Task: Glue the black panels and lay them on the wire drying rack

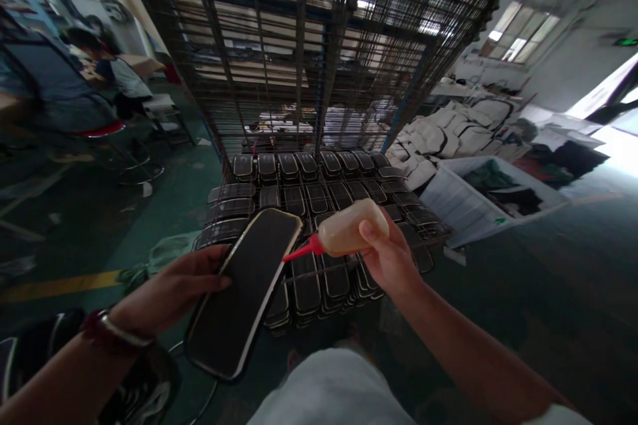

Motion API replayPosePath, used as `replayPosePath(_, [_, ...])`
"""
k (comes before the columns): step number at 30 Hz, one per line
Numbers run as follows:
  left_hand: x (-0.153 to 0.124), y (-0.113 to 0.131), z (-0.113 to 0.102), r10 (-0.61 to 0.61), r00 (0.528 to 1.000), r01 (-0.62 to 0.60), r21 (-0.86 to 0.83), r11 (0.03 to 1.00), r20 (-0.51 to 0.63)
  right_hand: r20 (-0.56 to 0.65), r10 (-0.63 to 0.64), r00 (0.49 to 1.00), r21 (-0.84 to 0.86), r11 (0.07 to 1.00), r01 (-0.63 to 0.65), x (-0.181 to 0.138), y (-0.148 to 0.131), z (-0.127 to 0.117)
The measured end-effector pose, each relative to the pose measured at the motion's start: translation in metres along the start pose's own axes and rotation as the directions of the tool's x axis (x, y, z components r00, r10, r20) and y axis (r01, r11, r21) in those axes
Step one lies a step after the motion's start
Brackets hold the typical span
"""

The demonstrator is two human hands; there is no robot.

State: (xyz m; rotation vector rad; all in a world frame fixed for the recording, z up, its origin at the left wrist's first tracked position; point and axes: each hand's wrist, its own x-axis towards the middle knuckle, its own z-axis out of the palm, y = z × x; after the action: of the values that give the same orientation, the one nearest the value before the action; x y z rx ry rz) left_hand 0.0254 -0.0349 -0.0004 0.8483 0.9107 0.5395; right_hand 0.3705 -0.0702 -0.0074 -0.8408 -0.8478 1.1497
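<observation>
My left hand (194, 279) grips a flat black panel (249, 292) by its left edge, thumb on top. The panel is long with rounded corners and a pale rim, and it tilts up toward the right. In my right hand (391, 252) is a squeeze bottle (349, 229) of amber liquid, lying nearly level. Its red nozzle (302, 250) points left, with the tip at the panel's right rim; whether it touches, I cannot tell. Behind them, many similar black panels (306, 279) lie in rows on the rack's lower shelf.
A tall wire rack (319, 33) stands ahead, its upper shelves stacked above the panels. To the right is a white bin (463, 212) with dark and green cloth, beside a heap of white pieces (448, 133). Dark items lie at lower left. A person (114, 73) sits at far left near a stool (102, 129).
</observation>
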Motion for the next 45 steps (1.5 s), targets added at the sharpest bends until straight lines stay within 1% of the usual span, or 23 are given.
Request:
replayPosePath(7, [0.005, -0.004, 0.001, -0.021, 0.998, 0.018, -0.048, 0.999, -0.063, 0.064, 0.05, 0.997, -0.038, 0.998, -0.047, -0.022, 0.006, 0.003])
replayPosePath(11, [0.008, -0.004, 0.003, -0.04, 0.994, 0.034, -0.054, 0.998, -0.104, 0.149, 0.032, 0.988, -0.032, 0.999, -0.027, -0.032, 0.007, 0.006])
replayPosePath(14, [0.01, -0.005, 0.005, -0.055, 0.985, 0.039, -0.096, 0.995, -0.164, 0.218, 0.041, 0.975, -0.062, 0.998, -0.029, -0.041, 0.006, 0.004])
replayPosePath(19, [0.015, -0.005, 0.007, -0.069, 0.964, 0.027, -0.162, 0.986, -0.258, 0.299, 0.056, 0.953, -0.118, 0.993, -0.021, -0.054, 0.004, 0.002])
replayPosePath(23, [0.017, -0.005, 0.007, -0.066, 0.952, 0.019, -0.158, 0.987, -0.298, 0.324, 0.065, 0.944, -0.136, 0.99, -0.022, -0.059, 0.001, 0.004])
replayPosePath(27, [0.018, -0.004, 0.007, -0.042, 0.935, -0.018, -0.163, 0.986, -0.353, 0.328, 0.069, 0.942, -0.126, 0.992, -0.029, -0.06, 0.002, 0.006])
replayPosePath(31, [0.018, -0.003, 0.005, -0.036, 0.902, -0.056, -0.2, 0.978, -0.43, 0.281, 0.084, 0.956, -0.089, 0.994, -0.061, -0.066, 0.012, 0.007])
replayPosePath(33, [0.019, -0.004, 0.004, -0.034, 0.874, -0.083, -0.219, 0.972, -0.485, 0.222, 0.102, 0.97, -0.052, 0.994, -0.093, -0.069, 0.024, 0.009])
replayPosePath(34, [0.019, -0.004, 0.004, -0.031, 0.86, -0.097, -0.223, 0.97, -0.51, 0.179, 0.132, 0.975, -0.019, 0.991, -0.131, -0.068, 0.031, 0.011])
replayPosePath(35, [0.02, -0.006, 0.004, -0.027, 0.848, -0.109, -0.225, 0.968, -0.529, 0.136, 0.189, 0.972, 0.027, 0.98, -0.195, -0.066, 0.039, 0.013])
replayPosePath(37, [0.02, -0.009, 0.006, -0.018, 0.843, -0.126, -0.23, 0.965, -0.537, 0.076, 0.352, 0.933, 0.146, 0.922, -0.36, -0.054, 0.052, 0.017])
replayPosePath(38, [0.02, -0.012, 0.008, -0.011, 0.848, -0.136, -0.236, 0.962, -0.53, 0.057, 0.417, 0.907, 0.198, 0.886, -0.419, -0.044, 0.057, 0.019])
replayPosePath(39, [0.02, -0.014, 0.01, -0.004, 0.854, -0.145, -0.245, 0.959, -0.521, 0.036, 0.443, 0.896, 0.231, 0.868, -0.439, -0.032, 0.06, 0.02])
replayPosePath(40, [0.02, -0.017, 0.013, -0.001, 0.863, -0.15, -0.257, 0.955, -0.505, 0.009, 0.428, 0.904, 0.243, 0.876, -0.417, -0.02, 0.062, 0.021])
replayPosePath(41, [0.02, -0.02, 0.016, -0.003, 0.874, -0.146, -0.268, 0.952, -0.486, -0.027, 0.375, 0.926, 0.233, 0.904, -0.359, -0.007, 0.063, 0.022])
replayPosePath(43, [0.021, -0.024, 0.024, -0.018, 0.896, -0.124, -0.289, 0.949, -0.444, -0.068, 0.232, 0.97, 0.154, 0.963, -0.22, 0.017, 0.061, 0.024])
replayPosePath(45, [0.022, -0.027, 0.031, -0.037, 0.916, -0.095, -0.305, 0.948, -0.4, -0.059, 0.117, 0.991, 0.047, 0.992, -0.114, 0.033, 0.061, 0.027])
